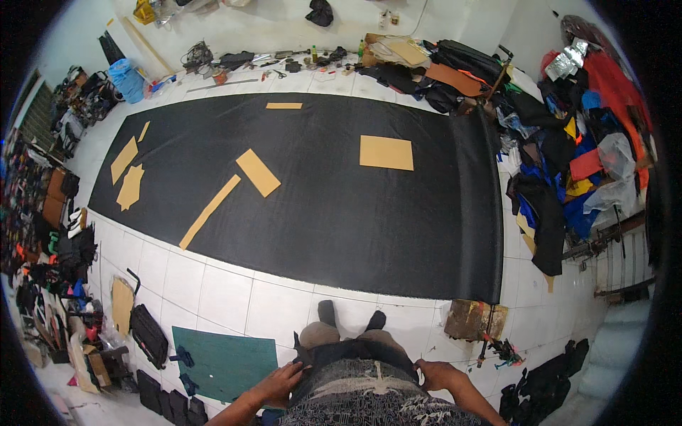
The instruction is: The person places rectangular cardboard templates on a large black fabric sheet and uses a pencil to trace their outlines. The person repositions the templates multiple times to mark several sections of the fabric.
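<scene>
Both hands rest at the person's waist, the left hand and right hand lying loosely curled on the dark shorts, grasping nothing. The shorts look soft, light and pliable, best taken at the waistband. Ahead, a black sheet covers the floor, carrying tan patterns.

A fabric sheet lies spread on the floor, with cardboard pieces on it, a cutting mat before its left end, a clothes pile right of it and tools behind it.
</scene>
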Demonstrator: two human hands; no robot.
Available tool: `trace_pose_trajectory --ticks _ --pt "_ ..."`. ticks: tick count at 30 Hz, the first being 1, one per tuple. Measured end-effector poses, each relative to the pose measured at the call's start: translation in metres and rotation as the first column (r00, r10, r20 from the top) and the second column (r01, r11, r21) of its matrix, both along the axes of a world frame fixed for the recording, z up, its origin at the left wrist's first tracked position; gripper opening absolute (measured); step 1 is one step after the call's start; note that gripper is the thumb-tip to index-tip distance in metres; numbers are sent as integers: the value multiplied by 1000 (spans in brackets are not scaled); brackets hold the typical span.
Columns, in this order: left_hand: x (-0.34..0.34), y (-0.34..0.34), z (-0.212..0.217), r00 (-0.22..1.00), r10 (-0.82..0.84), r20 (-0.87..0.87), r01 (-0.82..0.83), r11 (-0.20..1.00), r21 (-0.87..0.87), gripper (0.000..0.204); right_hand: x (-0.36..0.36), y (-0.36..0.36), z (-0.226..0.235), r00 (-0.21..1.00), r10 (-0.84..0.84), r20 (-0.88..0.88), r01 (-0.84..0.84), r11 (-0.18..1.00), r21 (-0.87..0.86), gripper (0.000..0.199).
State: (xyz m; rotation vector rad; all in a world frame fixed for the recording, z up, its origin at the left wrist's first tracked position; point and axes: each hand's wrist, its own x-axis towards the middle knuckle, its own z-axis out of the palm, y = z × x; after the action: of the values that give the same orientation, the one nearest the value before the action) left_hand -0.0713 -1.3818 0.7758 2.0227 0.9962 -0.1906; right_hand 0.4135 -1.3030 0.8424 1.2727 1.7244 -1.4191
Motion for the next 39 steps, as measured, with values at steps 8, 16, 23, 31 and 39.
trace_pose_trajectory --ticks 8,16,23,31,39 --pt "85 12 25 997 -73 13 75 990 -121 87 77 -35 -25 999 -39 24 41 997 -58 69" --pt "126 22 31 991 -104 89 109 993 -52 85 110 -34 -34 999 -47 -23 44 995 -94 69" --pt "129 21 29 998 -23 53 30 990 -140 89 106 10 0 994 -4 -109 -13 988 -155 75" --pt "140 56 57 997 67 -40 -70 995 -72 70 113 29 -45 988 66 -140 -87 985 -151 78" --pt "127 145 33 998 36 -45 -41 994 -98 88 88 122 -39 989 151 -6 -148 963 -227 69"
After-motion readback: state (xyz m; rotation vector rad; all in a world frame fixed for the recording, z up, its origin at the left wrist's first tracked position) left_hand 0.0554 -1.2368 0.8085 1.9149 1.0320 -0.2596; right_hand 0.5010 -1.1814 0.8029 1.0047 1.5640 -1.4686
